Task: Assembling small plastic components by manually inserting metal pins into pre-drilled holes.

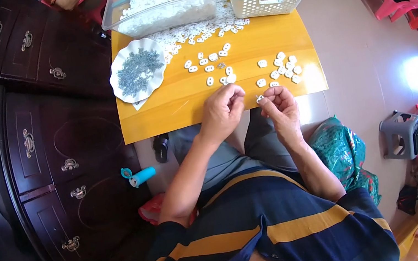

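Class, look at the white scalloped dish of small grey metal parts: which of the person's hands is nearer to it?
Left. The left hand is to the right of and below the dish; the right hand lies farther right, beyond the left.

A small white plastic piece [260,98] pinched at the table's near edge.

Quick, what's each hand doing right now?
Left hand: fingers curled shut; anything held cannot be told.
Right hand: pinching a small white plastic piece.
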`<state>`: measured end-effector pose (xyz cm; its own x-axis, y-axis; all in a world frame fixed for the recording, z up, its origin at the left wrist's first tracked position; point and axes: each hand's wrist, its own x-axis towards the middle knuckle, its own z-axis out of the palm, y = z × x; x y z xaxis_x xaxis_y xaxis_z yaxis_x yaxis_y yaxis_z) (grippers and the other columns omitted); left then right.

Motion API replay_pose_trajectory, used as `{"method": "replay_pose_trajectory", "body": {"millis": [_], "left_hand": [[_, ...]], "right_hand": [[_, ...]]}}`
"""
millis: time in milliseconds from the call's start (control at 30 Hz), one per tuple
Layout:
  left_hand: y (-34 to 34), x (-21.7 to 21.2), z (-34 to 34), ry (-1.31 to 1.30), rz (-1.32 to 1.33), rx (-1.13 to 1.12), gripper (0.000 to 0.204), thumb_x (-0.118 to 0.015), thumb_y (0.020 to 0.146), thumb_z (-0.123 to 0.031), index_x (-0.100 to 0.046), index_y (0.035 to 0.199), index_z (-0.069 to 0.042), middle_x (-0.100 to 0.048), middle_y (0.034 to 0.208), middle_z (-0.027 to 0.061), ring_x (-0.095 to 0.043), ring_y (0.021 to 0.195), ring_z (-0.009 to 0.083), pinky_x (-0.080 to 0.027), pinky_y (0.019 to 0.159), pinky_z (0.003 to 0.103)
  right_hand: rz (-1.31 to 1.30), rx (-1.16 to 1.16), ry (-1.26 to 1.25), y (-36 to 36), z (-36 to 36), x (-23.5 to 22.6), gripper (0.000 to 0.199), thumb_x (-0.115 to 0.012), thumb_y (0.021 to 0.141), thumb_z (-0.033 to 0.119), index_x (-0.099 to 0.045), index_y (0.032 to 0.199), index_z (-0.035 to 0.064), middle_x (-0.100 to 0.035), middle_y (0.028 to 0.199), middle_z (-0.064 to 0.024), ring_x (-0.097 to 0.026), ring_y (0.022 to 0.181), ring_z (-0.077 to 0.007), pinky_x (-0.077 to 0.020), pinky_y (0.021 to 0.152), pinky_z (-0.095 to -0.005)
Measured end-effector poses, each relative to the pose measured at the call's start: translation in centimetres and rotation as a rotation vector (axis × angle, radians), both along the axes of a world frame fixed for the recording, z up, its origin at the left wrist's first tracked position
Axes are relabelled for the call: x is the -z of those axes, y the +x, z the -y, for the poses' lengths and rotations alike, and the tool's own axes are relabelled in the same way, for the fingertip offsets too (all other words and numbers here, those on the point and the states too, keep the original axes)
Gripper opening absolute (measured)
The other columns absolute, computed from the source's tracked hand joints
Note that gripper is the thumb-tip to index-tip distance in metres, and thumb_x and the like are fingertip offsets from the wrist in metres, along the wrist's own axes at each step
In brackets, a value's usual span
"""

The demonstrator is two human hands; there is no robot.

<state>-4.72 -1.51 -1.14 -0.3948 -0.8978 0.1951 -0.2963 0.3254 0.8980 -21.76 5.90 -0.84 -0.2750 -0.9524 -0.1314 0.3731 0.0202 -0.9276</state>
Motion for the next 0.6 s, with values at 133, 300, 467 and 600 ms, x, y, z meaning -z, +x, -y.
{"method": "replay_pose_trajectory", "body": {"millis": [133, 300, 467, 600], "left_hand": [[0.2, -0.3, -0.7, 0.288, -0.321, 0.021, 0.013, -0.068, 0.093, 0.003, -0.067, 0.106, 0.001, -0.067, 0.084, 0.0005, -0.062, 0.074, 0.0028, -0.052, 0.066, 0.021], [1.0, -0.8, -0.7, 0.33, -0.338, 0.039, 0.011, -0.068, 0.097, -0.001, -0.067, 0.108, 0.002, -0.068, 0.087, -0.0008, -0.063, 0.075, 0.0023, -0.053, 0.068, 0.021], [1.8, -0.6, -0.7, 0.306, -0.276, 0.051, 0.012, -0.068, 0.098, -0.002, -0.066, 0.109, 0.002, -0.068, 0.089, -0.0003, -0.064, 0.076, 0.0036, -0.053, 0.068, 0.021], [1.7, -1.1, -1.2, 0.418, -0.401, 0.032, 0.012, -0.068, 0.098, -0.001, -0.066, 0.109, 0.001, -0.068, 0.09, -0.0001, -0.064, 0.075, 0.0049, -0.054, 0.068, 0.021]], "right_hand": [[-0.019, -0.01, 0.012, 0.2, 0.1, -0.2, 0.015, -0.068, 0.098, 0.0, -0.06, 0.111, 0.0035, -0.068, 0.092, 0.0004, -0.061, 0.079, -0.0036, -0.0482, 0.07, -0.0184], [-0.009, -0.034, 0.021, 0.2, 0.1, -0.4, 0.015, -0.067, 0.098, 0.001, -0.06, 0.111, 0.0034, -0.068, 0.092, 0.0005, -0.061, 0.08, -0.0035, -0.048, 0.07, -0.0185], [-0.028, -0.073, 0.008, 0.8, 0.1, -0.3, 0.015, -0.068, 0.098, 0.002, -0.06, 0.111, 0.0039, -0.067, 0.092, 0.0014, -0.06, 0.079, -0.0037, -0.0482, 0.069, -0.0189], [-0.023, -0.091, 0.013, 1.2, -0.1, -0.3, 0.016, -0.069, 0.098, 0.002, -0.06, 0.111, 0.0039, -0.066, 0.092, 0.0018, -0.06, 0.078, -0.0038, -0.0482, 0.07, -0.019]]}}
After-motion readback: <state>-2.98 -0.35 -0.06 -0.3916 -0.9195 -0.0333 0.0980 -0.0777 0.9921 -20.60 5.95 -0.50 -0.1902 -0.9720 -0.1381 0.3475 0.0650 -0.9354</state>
